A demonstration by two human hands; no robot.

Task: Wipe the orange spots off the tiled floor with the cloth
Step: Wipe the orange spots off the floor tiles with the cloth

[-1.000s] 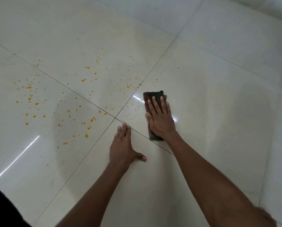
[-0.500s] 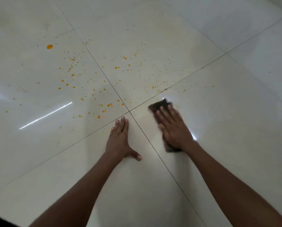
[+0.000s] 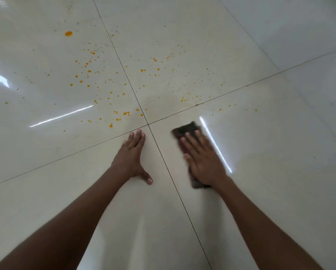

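Observation:
A dark folded cloth (image 3: 186, 129) lies flat on the glossy cream tiled floor (image 3: 280, 152), just right of where the grout lines cross. My right hand (image 3: 204, 160) presses on it with straight fingers, covering most of it; the cloth's far end shows past my fingertips. My left hand (image 3: 132, 156) rests flat on the near-left tile, fingers straight, thumb out to the side. Many small orange spots (image 3: 126, 113) are scattered over the two far tiles, with one larger spot (image 3: 68, 33) at far left. A few spots (image 3: 219, 109) lie on the right tile beyond the cloth.
Dark grout lines (image 3: 148, 124) cross between my hands. Bright streaks of reflected light (image 3: 61, 116) lie on the tiles. A greyer, shaded stretch of floor (image 3: 309, 36) fills the far right.
The view has swung left, so the spots and grout cross now sit more centrally. My right hand with the cloth has shifted slightly on the right tile. My left hand stays planted.

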